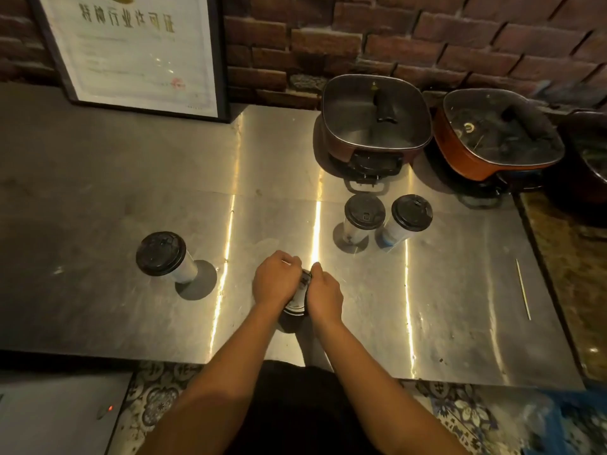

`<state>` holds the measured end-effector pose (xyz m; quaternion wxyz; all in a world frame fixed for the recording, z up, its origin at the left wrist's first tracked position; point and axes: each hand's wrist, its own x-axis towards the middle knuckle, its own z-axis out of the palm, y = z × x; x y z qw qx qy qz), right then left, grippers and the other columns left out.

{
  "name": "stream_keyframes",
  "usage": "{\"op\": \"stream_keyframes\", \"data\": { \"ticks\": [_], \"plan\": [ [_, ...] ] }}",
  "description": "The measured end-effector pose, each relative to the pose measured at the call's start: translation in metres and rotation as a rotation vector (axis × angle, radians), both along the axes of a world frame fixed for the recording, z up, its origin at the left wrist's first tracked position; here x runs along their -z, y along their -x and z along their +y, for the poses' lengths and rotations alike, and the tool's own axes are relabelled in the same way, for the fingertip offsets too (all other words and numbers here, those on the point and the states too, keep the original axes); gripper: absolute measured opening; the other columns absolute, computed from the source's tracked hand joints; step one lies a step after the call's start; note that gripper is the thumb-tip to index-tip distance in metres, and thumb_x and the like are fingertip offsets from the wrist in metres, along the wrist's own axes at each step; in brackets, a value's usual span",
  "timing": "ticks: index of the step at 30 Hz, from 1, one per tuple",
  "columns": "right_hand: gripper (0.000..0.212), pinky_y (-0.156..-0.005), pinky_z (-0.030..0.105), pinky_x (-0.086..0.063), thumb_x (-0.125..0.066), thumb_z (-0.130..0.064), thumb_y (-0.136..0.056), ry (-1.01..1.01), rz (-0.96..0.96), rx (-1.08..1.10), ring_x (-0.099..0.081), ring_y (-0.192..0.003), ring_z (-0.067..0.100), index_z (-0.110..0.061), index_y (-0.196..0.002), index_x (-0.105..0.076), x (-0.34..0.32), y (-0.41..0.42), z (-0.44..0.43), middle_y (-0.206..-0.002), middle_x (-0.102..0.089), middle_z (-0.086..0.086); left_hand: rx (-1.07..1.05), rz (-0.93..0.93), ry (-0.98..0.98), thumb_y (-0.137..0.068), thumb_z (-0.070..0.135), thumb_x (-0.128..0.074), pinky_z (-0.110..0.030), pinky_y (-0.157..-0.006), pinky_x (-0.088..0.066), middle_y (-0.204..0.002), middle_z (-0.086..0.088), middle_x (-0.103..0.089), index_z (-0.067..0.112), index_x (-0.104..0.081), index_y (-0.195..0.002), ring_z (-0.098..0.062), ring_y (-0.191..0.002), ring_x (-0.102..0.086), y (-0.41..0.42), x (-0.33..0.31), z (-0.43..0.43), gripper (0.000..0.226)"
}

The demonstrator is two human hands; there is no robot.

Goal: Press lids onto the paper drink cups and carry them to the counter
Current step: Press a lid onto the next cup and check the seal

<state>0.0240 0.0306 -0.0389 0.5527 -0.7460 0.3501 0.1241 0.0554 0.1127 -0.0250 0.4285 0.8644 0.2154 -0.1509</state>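
Black lids (161, 253) on white cups (185, 269), grey steel counter (98, 208).
Red-brown brick wall (427, 34); rust-orange pots (460, 159); black-framed white certificate (131, 54); blue-and-white floral floor tiles (154, 399).

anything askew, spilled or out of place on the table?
No spills. The left cup and the cup pair stand upright, lidded. One stray: a thin stick lying loose on the steel table, right side. Left hand and right hand cover the fourth cup; lid mostly hidden.

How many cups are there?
4 white paper cups with black lids: one alone at left, two side by side before the square pots, one between the left hand and right hand.
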Motion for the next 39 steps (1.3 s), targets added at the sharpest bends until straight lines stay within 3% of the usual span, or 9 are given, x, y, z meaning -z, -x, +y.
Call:
{"op": "stream_keyframes", "data": {
  "ticks": [4, 8, 12, 17, 23, 28, 33, 36, 39],
  "plan": [
    [0.046, -0.084, 0.033, -0.047, -0.037, -0.049, -0.104, -0.038, 0.051, -0.018, -0.065, -0.1, 0.019, -0.017, -0.107, -0.069, 0.009, 0.03, -0.013, -0.103, -0.069, 0.0, 0.355, -0.019, -0.277, -0.08, 0.079, -0.056, -0.045, -0.105, -0.04, -0.114, 0.003, -0.073, 0.029, -0.065, -0.121, -0.022, -0.114, -0.063, -0.013, -0.014, 0.009, 0.065],
    [0.043, -0.09, 0.036, -0.046, -0.041, -0.047, -0.103, -0.029, -0.003, 0.026, -0.063, -0.106, 0.021, -0.016, -0.114, -0.069, 0.0, 0.021, -0.02, -0.111, -0.07, 0.001, 0.253, -0.022, -0.195, -0.079, 0.089, -0.04, -0.05, -0.108, -0.04, -0.119, 0.004, -0.073, 0.03, -0.065, -0.121, -0.024, -0.118, -0.063, -0.009, -0.019, 0.01, 0.077],
    [0.039, -0.083, 0.03, -0.039, -0.041, -0.042, -0.105, -0.006, -0.109, -0.026, -0.058, -0.098, 0.016, -0.016, -0.119, -0.067, -0.021, -0.01, -0.018, -0.105, -0.064, -0.003, -0.097, 0.009, 0.045, -0.092, 0.077, -0.037, -0.052, -0.108, -0.044, -0.114, 0.004, -0.069, 0.03, -0.062, -0.108, -0.025, -0.115, -0.063, 0.005, -0.018, 0.009, 0.055],
    [0.043, -0.081, 0.029, -0.046, -0.04, -0.048, -0.104, 0.03, -0.066, -0.297, -0.065, -0.094, 0.018, -0.017, -0.107, -0.071, -0.015, -0.023, 0.001, -0.098, -0.068, -0.002, -0.299, 0.08, 0.094, -0.101, 0.065, -0.032, -0.054, -0.109, -0.044, -0.12, -0.003, -0.069, 0.02, -0.065, -0.117, -0.029, -0.114, -0.063, 0.018, -0.001, -0.003, 0.058],
    [0.044, -0.067, 0.028, -0.044, -0.045, -0.046, -0.1, 0.031, -0.032, -0.263, -0.066, -0.08, 0.018, -0.013, -0.088, -0.073, -0.004, -0.023, 0.002, -0.082, -0.071, 0.0, -0.426, -0.022, 0.137, -0.102, 0.039, -0.048, -0.036, -0.082, -0.05, -0.102, -0.004, -0.071, 0.015, -0.069, -0.104, -0.022, -0.09, -0.064, 0.018, 0.004, -0.005, 0.032],
    [0.047, -0.062, 0.025, -0.044, -0.043, -0.045, -0.101, -0.009, -0.012, -0.251, -0.067, -0.082, 0.02, -0.01, -0.094, -0.073, -0.004, -0.023, 0.001, -0.088, -0.072, 0.004, -0.389, -0.069, 0.119, -0.1, 0.028, -0.049, -0.035, -0.08, -0.053, -0.102, -0.002, -0.072, 0.017, -0.07, -0.102, -0.021, -0.09, -0.066, 0.016, 0.0, -0.004, 0.023],
    [0.058, -0.062, 0.021, -0.039, -0.027, -0.054, -0.106, -0.034, 0.014, -0.171, -0.064, -0.084, 0.015, -0.013, -0.112, -0.068, -0.004, -0.013, 0.0, -0.104, -0.071, 0.005, -0.118, -0.245, 0.052, -0.101, 0.027, -0.048, -0.037, -0.087, -0.055, -0.1, 0.003, -0.071, 0.024, -0.067, -0.097, -0.02, -0.095, -0.067, 0.006, -0.005, 0.004, 0.02],
    [0.052, -0.074, 0.018, -0.043, -0.027, -0.056, -0.106, 0.038, -0.045, -0.214, -0.06, -0.097, 0.012, -0.02, -0.13, -0.056, -0.007, -0.002, 0.0, -0.121, -0.064, -0.003, -0.035, -0.369, 0.043, -0.103, 0.031, -0.047, -0.041, -0.096, -0.052, -0.098, 0.011, -0.068, 0.03, -0.067, -0.097, -0.018, -0.098, -0.066, 0.007, -0.009, 0.008, 0.02],
    [0.058, -0.114, 0.04, -0.039, -0.033, -0.061, -0.102, 0.279, -0.277, -0.374, -0.051, -0.134, 0.019, -0.028, -0.148, -0.044, -0.009, 0.006, -0.007, -0.152, -0.051, -0.003, -0.105, -0.486, 0.051, -0.101, 0.034, -0.048, -0.045, -0.098, -0.052, -0.1, 0.009, -0.071, 0.022, -0.072, -0.099, -0.018, -0.1, -0.066, 0.01, -0.011, 0.016, 0.026]
  ]
}}
